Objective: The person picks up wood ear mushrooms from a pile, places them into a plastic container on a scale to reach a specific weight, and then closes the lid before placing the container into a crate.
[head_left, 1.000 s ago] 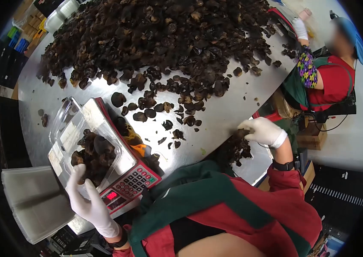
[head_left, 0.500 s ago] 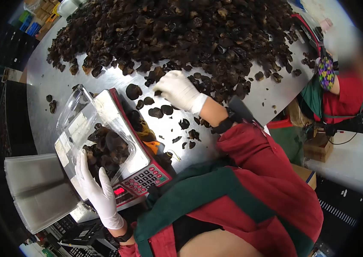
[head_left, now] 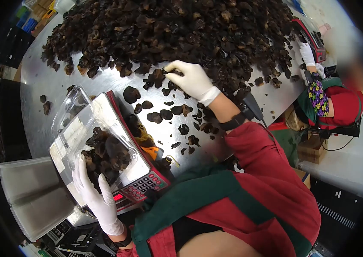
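My left hand (head_left: 95,195), in a white glove, rests at the near-left side of a clear plastic clamshell box (head_left: 133,155), fingers stretched and thumb apart. Dark wood ear mushrooms (head_left: 106,152) fill part of the box. Under it is a red-and-white digital scale (head_left: 149,182) with a lit red display. Above the loose mushrooms at the near edge of the big heap is my right hand (head_left: 192,81), also gloved. Its thumb and index finger are apart around a dark gap, next to a mushroom piece (head_left: 159,77); no held piece can be made out.
A large heap of wood ear mushrooms (head_left: 168,30) covers the back of the metal table (head_left: 33,103). Stacked clear plastic lids or trays (head_left: 31,188) stand left of the scale. An orange-handled tool (head_left: 151,152) lies right of it. A co-worker (head_left: 340,103) stands at right near another scale (head_left: 314,40).
My right hand has moved up and right to the heap's edge, its thumb and index finger parting. More loose pieces show below it. My left hand stays by the box. The co-worker's gloved hands have come into view.
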Motion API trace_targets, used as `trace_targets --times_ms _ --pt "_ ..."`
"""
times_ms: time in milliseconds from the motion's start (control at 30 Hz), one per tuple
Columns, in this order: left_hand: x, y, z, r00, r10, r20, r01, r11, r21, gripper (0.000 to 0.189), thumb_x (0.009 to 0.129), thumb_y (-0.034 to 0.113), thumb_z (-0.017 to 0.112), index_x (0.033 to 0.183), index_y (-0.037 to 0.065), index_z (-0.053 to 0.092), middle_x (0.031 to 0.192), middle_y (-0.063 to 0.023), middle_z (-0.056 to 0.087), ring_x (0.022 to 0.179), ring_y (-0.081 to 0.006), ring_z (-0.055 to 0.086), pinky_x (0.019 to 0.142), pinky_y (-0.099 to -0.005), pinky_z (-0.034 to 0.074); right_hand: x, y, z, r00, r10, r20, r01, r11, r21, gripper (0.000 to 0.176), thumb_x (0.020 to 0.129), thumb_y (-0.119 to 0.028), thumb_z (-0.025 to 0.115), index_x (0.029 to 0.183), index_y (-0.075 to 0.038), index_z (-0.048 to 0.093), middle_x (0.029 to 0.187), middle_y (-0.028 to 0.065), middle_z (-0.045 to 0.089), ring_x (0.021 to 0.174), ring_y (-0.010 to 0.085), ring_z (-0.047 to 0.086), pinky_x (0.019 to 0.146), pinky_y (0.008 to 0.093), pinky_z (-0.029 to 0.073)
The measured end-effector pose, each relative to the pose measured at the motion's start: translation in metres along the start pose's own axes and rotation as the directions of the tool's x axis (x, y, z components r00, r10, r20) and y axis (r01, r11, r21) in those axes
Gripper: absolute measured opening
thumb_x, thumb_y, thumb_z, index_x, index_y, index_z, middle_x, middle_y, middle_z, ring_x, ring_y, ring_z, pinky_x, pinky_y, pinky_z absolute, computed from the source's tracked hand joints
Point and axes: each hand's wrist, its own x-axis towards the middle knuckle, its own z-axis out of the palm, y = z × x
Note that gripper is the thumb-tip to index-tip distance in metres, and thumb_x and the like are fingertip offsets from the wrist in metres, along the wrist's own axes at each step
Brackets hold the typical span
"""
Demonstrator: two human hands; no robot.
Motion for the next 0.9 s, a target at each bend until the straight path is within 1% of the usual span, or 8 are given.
trace_targets --times_ms 67,200,300,400,433,533,700,900 --pt "-0.001 0.0 -0.001 1.0 -0.004 -0.002 0.004 1.0 -0.01 0.052 0.098 0.015 0.053 0.146 -0.001 0.041 0.145 -0.0179 0.048 0.136 -0.0352 0.041 0.115 -0.0457 0.027 0.011 -0.014 0.012 0.992 0.006 0.123 0.013 0.988 -0.152 0.044 0.085 -0.022 0.069 0.127 -0.012 0.061 0.093 0.0169 0.071 0.082 0.0316 0.069 0.075 0.037 0.054" --pt "-0.005 0.006 -0.002 0.999 -0.039 0.009 0.039 0.999 -0.017 0.053 0.096 0.014 0.054 0.146 -0.001 0.041 0.145 -0.0181 0.048 0.136 -0.0357 0.041 0.115 -0.0457 0.028 0.026 0.001 0.039 0.951 0.042 0.308 0.113 0.876 -0.469 0.037 0.086 -0.023 0.066 0.12 -0.011 0.063 0.089 0.0188 0.07 0.087 0.0366 0.068 0.074 0.0446 0.051" --pt "-0.006 0.005 -0.002 0.999 -0.035 -0.016 0.035 0.998 -0.053 0.055 0.095 0.012 0.056 0.146 -0.001 0.04 0.145 -0.0187 0.047 0.136 -0.0362 0.041 0.114 -0.0456 0.028 0.029 -0.005 0.022 0.969 0.076 0.237 -0.08 0.997 0.011 0.024 0.088 -0.028 0.066 0.092 -0.005 0.066 0.077 0.0148 0.067 0.066 0.0275 0.064 0.065 0.0391 0.051" --pt "-0.008 0.001 -0.003 1.0 -0.015 -0.018 0.014 0.998 -0.059 0.056 0.094 0.01 0.057 0.146 -0.001 0.04 0.145 -0.0197 0.046 0.135 -0.0373 0.041 0.114 -0.0457 0.029 0.014 -0.029 -0.011 0.789 0.131 0.601 -0.548 0.594 0.589 0.031 0.101 -0.032 0.055 0.094 -0.003 0.067 0.063 0.001 0.055 0.045 0.0045 0.041 0.041 0.0223 0.03" --pt "-0.008 0.0 -0.003 1.0 -0.005 -0.017 0.005 1.0 -0.031 0.057 0.094 0.01 0.057 0.146 -0.001 0.04 0.145 -0.02 0.046 0.135 -0.0373 0.041 0.114 -0.0457 0.029 0.006 -0.03 -0.016 0.783 -0.03 0.622 -0.517 0.524 0.676 0.035 0.105 -0.031 0.049 0.111 -0.001 0.066 0.056 -0.0004 0.049 0.041 0.0031 0.036 0.038 0.0205 0.024" --pt "-0.008 0.003 -0.004 0.999 -0.003 -0.048 0.002 0.999 -0.033 0.058 0.091 0.006 0.059 0.146 0.0 0.041 0.145 -0.0203 0.046 0.135 -0.0369 0.042 0.113 -0.0451 0.031 -0.013 -0.023 -0.008 0.749 -0.282 0.599 -0.54 0.264 0.799 0.052 0.105 -0.04 0.045 0.138 0.0 0.052 0.046 -0.0065 0.035 0.036 0.0039 0.027 0.038 0.0219 0.025" --pt "-0.002 0.019 -0.013 0.973 0.058 -0.226 -0.075 0.995 -0.069 0.06 0.079 -0.009 0.065 0.137 0.0 0.053 0.143 -0.0194 0.047 0.131 -0.0353 0.047 0.109 -0.042 0.039 -0.038 -0.063 0.007 0.71 -0.332 0.621 -0.672 -0.052 0.739 0.049 0.108 -0.035 0.038 0.134 0.003 0.052 0.047 -0.0066 0.03 0.035 0.0039 0.027 0.037 0.0203 0.022" --pt "0.01 0.056 -0.016 0.92 0.335 -0.205 -0.369 0.916 -0.157 0.06 0.071 -0.006 0.075 0.128 0.003 0.061 0.132 -0.018 0.056 0.119 -0.0342 0.057 0.1 -0.0407 0.047 -0.068 -0.15 0.009 0.762 0.02 0.647 -0.558 0.529 0.64 0.046 0.102 -0.04 0.054 0.092 0.0 0.072 0.053 -0.001 0.055 0.04 0.0044 0.04 0.04 0.0209 0.029"
